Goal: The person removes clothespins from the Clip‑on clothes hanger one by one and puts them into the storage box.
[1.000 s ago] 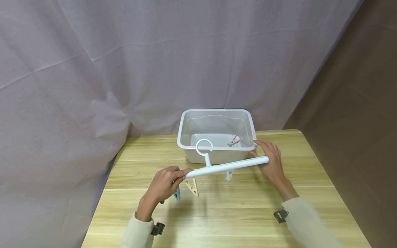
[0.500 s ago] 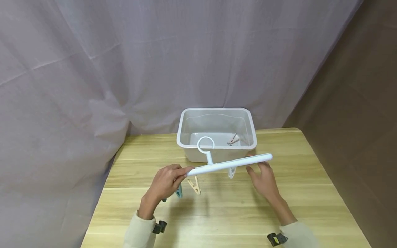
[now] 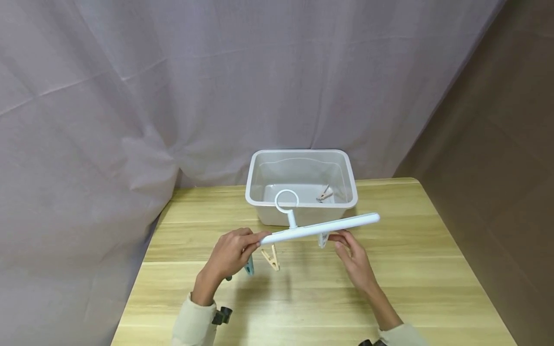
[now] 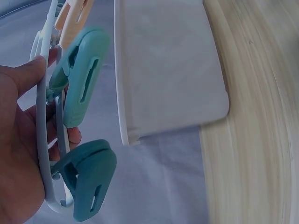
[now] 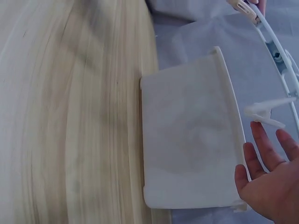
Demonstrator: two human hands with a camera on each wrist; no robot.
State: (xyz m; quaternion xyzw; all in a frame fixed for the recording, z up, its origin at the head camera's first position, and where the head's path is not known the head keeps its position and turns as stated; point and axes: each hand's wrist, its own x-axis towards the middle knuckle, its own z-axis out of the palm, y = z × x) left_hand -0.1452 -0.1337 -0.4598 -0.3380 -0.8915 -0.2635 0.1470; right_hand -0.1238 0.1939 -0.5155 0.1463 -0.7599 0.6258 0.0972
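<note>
A white clip hanger (image 3: 320, 229) is held aslant above the wooden surface (image 3: 207, 211), its left end grasped between the fingers and thumb of the left hand (image 3: 233, 254). Nothing is grasped by the right hand (image 3: 357, 264): its fingers are loosely extended, one fingertip being placed right by the white clip (image 5: 264, 109); whether that clip is touched cannot be told. From the hanger's left part a dark teal clip (image 4: 96, 179), a lighter teal clip (image 4: 84, 77) and a peach clip (image 4: 74, 21) are hung, the dark one set nearest the end. Behind the hanger, a pale grey bin (image 3: 277, 216) is placed, with a pinkish clip (image 3: 325, 195) contained inside. The surface is backed by a grey curtain (image 3: 242, 96).
</note>
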